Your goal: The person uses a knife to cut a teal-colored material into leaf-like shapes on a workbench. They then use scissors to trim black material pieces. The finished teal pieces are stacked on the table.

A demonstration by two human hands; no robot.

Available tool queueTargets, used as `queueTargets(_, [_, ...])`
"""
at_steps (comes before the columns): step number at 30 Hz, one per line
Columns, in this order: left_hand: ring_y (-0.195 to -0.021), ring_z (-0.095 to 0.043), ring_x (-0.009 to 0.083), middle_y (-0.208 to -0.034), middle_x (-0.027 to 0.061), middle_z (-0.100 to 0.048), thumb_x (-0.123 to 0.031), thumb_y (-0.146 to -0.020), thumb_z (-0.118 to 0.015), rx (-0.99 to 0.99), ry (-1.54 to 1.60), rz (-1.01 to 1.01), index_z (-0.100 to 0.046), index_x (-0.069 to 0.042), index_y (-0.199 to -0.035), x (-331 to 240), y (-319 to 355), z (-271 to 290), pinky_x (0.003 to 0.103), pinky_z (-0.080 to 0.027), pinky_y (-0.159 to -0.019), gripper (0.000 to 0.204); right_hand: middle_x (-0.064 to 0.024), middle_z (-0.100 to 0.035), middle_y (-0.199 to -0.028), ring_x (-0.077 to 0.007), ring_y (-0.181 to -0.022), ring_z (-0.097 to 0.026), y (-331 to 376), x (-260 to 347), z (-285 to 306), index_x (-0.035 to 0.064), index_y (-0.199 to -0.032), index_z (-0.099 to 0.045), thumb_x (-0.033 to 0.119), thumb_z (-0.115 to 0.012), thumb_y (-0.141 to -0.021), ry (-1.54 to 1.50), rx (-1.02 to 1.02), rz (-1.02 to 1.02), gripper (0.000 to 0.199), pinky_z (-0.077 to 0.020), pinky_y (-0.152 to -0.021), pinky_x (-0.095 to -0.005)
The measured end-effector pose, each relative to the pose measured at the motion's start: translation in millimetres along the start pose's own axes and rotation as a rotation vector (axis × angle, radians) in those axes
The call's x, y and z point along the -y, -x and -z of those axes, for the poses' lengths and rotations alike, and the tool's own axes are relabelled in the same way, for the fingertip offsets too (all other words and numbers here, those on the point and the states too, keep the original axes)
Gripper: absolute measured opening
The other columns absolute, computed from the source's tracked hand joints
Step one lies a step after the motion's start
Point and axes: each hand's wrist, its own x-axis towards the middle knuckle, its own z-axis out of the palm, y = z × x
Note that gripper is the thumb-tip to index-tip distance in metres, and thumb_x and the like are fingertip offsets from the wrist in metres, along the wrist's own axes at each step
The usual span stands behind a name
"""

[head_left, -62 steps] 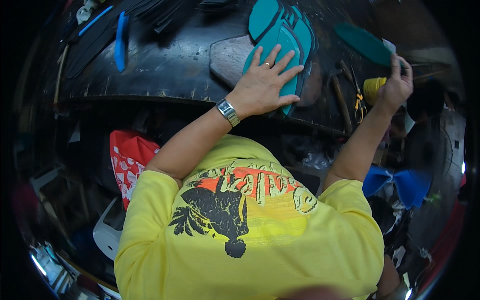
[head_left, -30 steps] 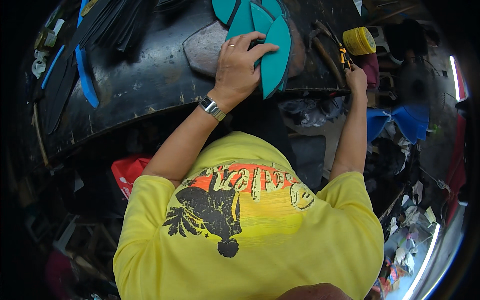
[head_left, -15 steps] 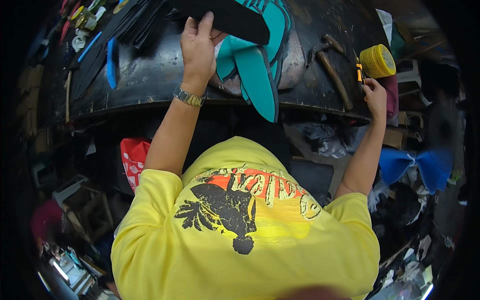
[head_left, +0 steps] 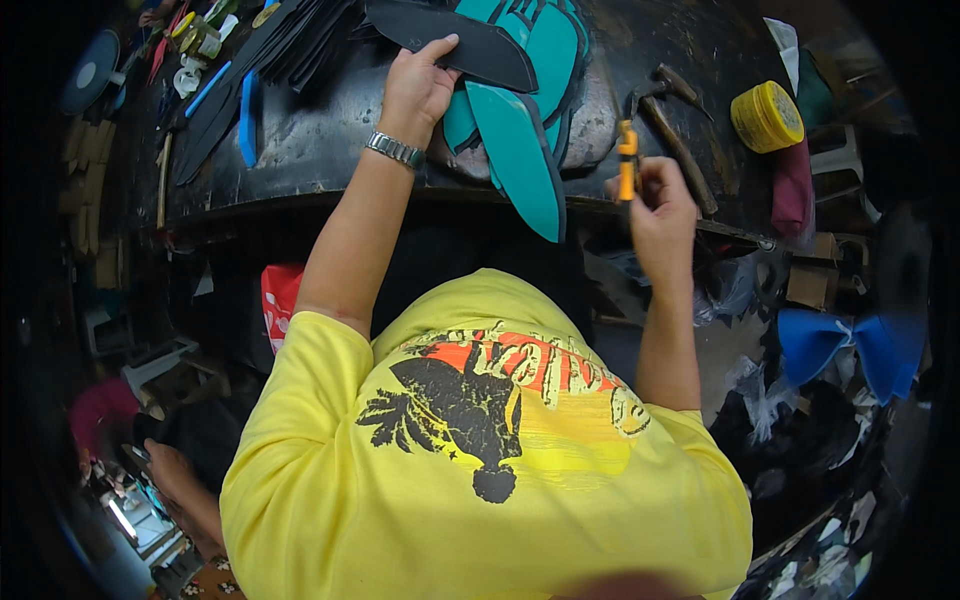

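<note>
My left hand (head_left: 420,92) grips the near edge of a flat black shoe-sole piece (head_left: 470,52), thumb on top. Beneath it lies a fanned pile of teal sole pieces (head_left: 515,150) with dark edges, and one of them juts over the table's front edge. My right hand (head_left: 663,205) is closed around an orange and black utility knife (head_left: 627,165), held upright to the right of the pile. Its tip is too small to make out. A hammer (head_left: 678,155) lies on the table just beyond this hand.
Black sole pieces (head_left: 290,45) are stacked at the far left, near a blue strip (head_left: 248,120). A yellow tub (head_left: 767,117) stands at the table's right end by a maroon cloth (head_left: 792,195). At lower left another person's arm (head_left: 185,490) shows.
My right hand has moved left from beside the yellow tub, bringing the utility knife with it. The black sole piece in my left hand has dropped slightly lower over the pile.
</note>
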Motion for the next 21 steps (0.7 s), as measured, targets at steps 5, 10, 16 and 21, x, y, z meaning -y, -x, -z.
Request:
queueTargets(5, [-0.121, -0.059, 0.0308, -0.13, 0.0147, -0.058, 0.008, -0.093, -0.062, 0.019, 0.051, 0.057, -0.05, 0.001, -0.128, 9.7, 3.6, 3.6, 0.046, -0.052, -0.106, 0.038, 0.0008, -0.061, -0.079, -0.0024, -0.075, -0.054, 34.5, 5.1, -32.7, 0.0014, -0.098, -0.054, 0.002, -0.075, -0.087, 0.095, 0.108, -0.136, 0.024, -0.042, -0.064, -0.0209])
queueTargets(10, [-0.119, -0.061, 0.0301, -0.129, 0.0143, -0.06, 0.008, -0.094, -0.06, 0.076, 0.172, 0.01, -0.052, -0.002, -0.126, 15.7, 3.2, 12.0, 0.046, -0.054, -0.102, 0.034, 0.0063, -0.053, -0.083, -0.0028, -0.074, -0.051, 36.8, -5.9, -48.2, 0.0075, -0.099, -0.056, -0.002, -0.078, -0.08, -0.304, 0.154, -0.194, 0.03, -0.0405, -0.067, -0.0189])
queueTargets(16, [-0.098, -0.07, 0.024, -0.109, 0.0065, -0.069, -0.006, -0.101, -0.057, 0.107, 0.193, -0.224, -0.057, -0.007, -0.118, -25.8, 7.5, 27.6, 0.042, -0.06, -0.086, 0.018, 0.0057, -0.056, -0.086, -0.0028, -0.077, -0.054, 20.0, -3.6, 6.8, 0.0081, -0.098, -0.058, -0.005, -0.075, -0.078, -0.162, 0.117, -0.107, 0.029, -0.0419, -0.067, -0.02])
queueTargets(21, [-0.107, -0.068, 0.0172, -0.117, 0.0096, -0.067, -0.011, -0.1, -0.062, 0.292, 0.022, 0.091, -0.053, -0.005, -0.125, -51.4, 55.3, 27.2, 0.04, -0.059, -0.092, 0.027, -0.0004, -0.063, -0.096, -0.0094, -0.085, -0.063, -3.2, 6.0, 24.1, 0.0048, -0.112, -0.061, -0.004, -0.078, -0.078, -0.39, -0.128, -0.06, 0.039, -0.0491, -0.081, -0.0214])
